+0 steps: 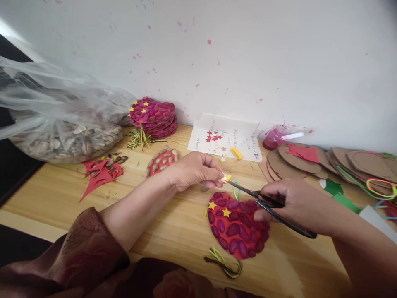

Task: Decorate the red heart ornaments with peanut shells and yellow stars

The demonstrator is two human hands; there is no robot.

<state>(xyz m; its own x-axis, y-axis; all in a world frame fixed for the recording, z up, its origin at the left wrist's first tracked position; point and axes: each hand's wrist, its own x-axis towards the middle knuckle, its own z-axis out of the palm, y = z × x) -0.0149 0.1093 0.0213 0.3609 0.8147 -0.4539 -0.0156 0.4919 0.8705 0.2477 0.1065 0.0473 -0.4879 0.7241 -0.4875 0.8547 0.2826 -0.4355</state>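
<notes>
Between the thumb and fingers of my left hand (197,170) is a small piece of yellow paper (227,178) with a white side. My right hand (288,203) grips a pair of black scissors (263,200), whose blade tips meet the paper. Below them lies a round craft disc (234,231) covered in purple-dyed seeds on red, with yellow stars (226,212) near its upper left and a green loop at its top. A bundle of yellow-green and brown strings (225,263) rests just under the disc.
Behind my hands, a written sheet (225,134) bears red stars and a yellow strip (237,152). Finished discs (153,118) are stacked at back left beside a plastic bag (68,142). Red scraps (101,174) lie left; cardboard rounds (297,159) and a purple cup (273,138) stand right.
</notes>
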